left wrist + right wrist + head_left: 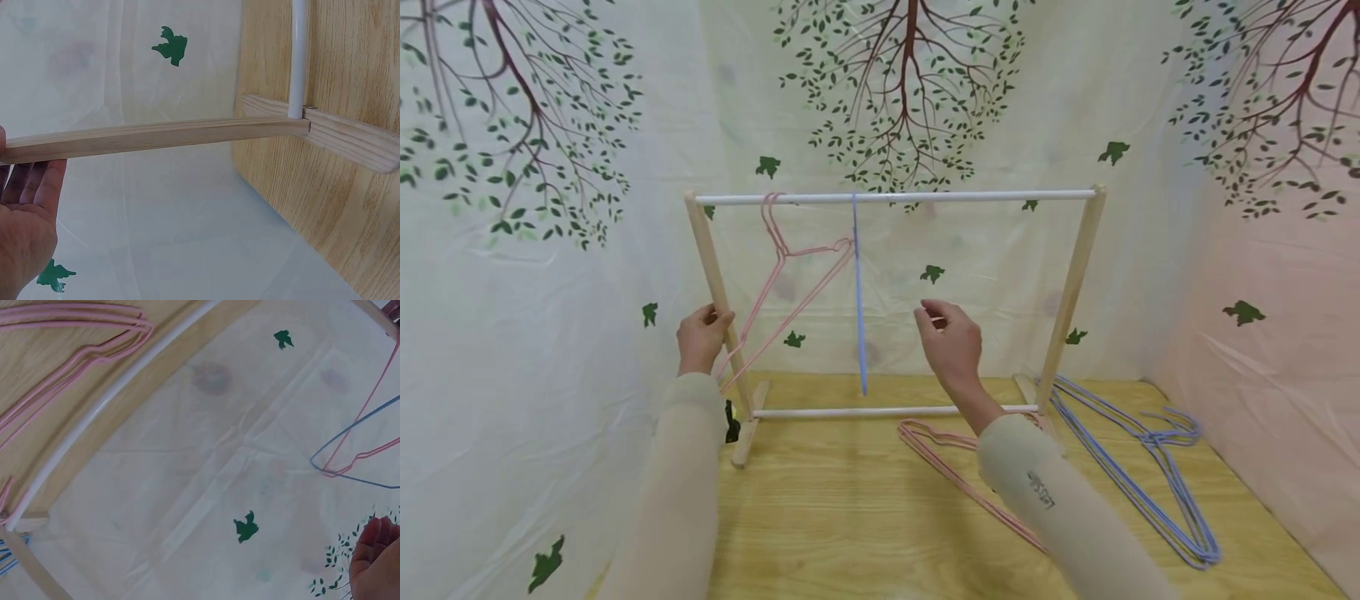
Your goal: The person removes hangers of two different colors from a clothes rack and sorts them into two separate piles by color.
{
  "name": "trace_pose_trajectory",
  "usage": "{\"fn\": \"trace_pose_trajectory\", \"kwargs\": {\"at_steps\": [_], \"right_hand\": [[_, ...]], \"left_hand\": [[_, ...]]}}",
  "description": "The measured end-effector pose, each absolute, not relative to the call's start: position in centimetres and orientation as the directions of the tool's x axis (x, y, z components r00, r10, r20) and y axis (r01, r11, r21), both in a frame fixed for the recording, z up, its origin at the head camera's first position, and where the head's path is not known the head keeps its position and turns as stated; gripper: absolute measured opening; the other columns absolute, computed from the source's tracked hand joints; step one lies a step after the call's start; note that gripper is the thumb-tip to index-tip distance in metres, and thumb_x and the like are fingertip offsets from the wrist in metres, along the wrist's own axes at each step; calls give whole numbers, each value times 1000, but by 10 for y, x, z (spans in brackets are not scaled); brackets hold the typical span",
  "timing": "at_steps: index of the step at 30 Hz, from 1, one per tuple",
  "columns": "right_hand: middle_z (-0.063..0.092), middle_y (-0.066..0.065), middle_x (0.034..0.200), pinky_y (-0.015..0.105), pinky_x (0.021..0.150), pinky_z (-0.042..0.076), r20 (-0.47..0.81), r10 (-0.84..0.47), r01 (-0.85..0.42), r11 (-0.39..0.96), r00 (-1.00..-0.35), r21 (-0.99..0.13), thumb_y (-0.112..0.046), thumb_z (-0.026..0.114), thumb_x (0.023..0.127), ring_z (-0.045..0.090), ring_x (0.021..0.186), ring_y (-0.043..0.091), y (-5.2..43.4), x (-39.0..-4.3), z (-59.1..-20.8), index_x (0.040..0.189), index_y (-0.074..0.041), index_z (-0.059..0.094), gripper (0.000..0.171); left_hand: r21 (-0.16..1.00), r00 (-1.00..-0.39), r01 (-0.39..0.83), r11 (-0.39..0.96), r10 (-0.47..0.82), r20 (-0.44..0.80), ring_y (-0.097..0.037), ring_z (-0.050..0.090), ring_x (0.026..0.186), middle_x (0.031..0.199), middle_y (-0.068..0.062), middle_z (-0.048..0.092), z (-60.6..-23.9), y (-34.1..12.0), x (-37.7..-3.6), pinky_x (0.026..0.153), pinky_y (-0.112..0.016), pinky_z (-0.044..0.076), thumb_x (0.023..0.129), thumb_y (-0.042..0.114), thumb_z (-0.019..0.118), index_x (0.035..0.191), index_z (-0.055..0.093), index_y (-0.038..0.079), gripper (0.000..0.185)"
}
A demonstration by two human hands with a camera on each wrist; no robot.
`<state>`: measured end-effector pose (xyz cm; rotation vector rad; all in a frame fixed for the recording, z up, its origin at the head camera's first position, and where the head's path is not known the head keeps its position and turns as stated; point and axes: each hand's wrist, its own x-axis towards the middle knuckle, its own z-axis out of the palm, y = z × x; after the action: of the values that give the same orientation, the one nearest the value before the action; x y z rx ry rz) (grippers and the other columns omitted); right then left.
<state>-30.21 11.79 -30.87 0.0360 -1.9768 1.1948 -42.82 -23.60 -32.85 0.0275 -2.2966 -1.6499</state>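
The left hand (700, 340) holds the left post (706, 254) of the rack. The right hand (953, 342) is up in the air, fingers loosely bent, with nothing in it. It is to the right of a blue hanger (860, 308) on the top rod (970, 197). Pink hangers (783, 252) hang to the left of that. More pink hangers lie on the surface (820, 517), near the right arm. Blue hangers (1153, 438) lie far right.
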Motion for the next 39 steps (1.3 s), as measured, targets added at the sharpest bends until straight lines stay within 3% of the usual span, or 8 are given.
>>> {"fn": "trace_pose_trajectory", "kwargs": {"at_steps": [8,17,24,30,39], "right_hand": [[73,5,97,37,72,53,624,326,-401,541,-710,-739,-28,70,93,67,83,20,73,-309,-297,110,-8,76,27],[73,1,95,37,70,52,543,322,-322,538,-776,-779,-43,71,91,67,84,17,46,-310,-289,115,-11,74,40],[72,1,87,33,63,48,515,310,-284,561,-799,-778,-33,74,90,64,76,17,44,-310,-288,112,-11,76,32],[72,2,84,30,57,43,521,313,-276,579,-794,-767,-27,73,91,63,70,18,56,-307,-287,111,-11,77,26],[74,1,88,37,61,49,498,368,-214,593,-785,-776,-27,69,92,67,76,20,77,-308,-286,107,-14,79,22]], "left_hand": [[930,-954,150,334,-199,225,-32,57,116,136,-22,57,-328,-236,-428,92,-30,50,102,20,56,145,49,2,46],[908,-939,177,380,-211,271,-31,60,107,131,-24,60,-330,-238,-432,69,-13,46,101,18,58,141,53,0,44],[916,-945,168,365,-203,255,-33,59,113,134,-23,58,-330,-237,-429,77,-18,49,102,19,56,144,50,1,46],[916,-940,167,366,-223,260,-31,60,111,134,-22,59,-331,-234,-424,75,-16,48,102,19,57,143,52,1,45],[914,-936,173,367,-229,269,-31,60,110,133,-23,59,-332,-232,-421,74,-16,48,101,19,57,143,52,1,45]]}}
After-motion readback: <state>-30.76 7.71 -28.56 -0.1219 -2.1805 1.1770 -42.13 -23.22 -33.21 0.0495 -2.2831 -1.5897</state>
